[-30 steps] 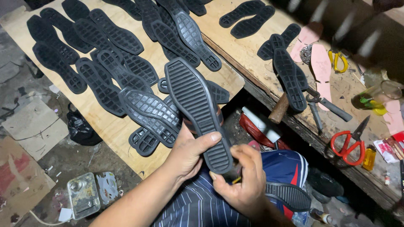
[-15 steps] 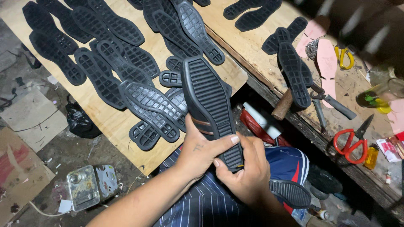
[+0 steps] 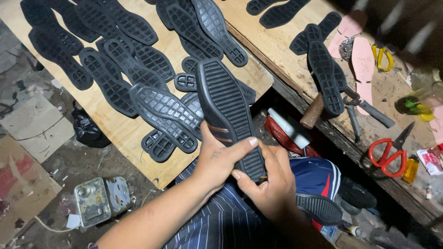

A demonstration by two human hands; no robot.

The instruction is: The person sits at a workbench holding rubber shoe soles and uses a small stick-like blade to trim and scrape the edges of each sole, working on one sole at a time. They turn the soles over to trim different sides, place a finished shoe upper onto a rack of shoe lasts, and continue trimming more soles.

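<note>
Matt ribbed rubber sole (image 3: 228,115); bare, rough plywood board (image 3: 124,131).

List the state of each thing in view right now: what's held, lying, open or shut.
Shoe: held in both hands, sole up.
Left hand: gripping the shoe's heel end.
Right hand: gripping the heel from below.
Loose soles: lying tread up on the board.
Red scissors: lying on the bench, blades slightly open.
Hammer: lying at the bench edge.
Tin: on the floor, open.
</note>
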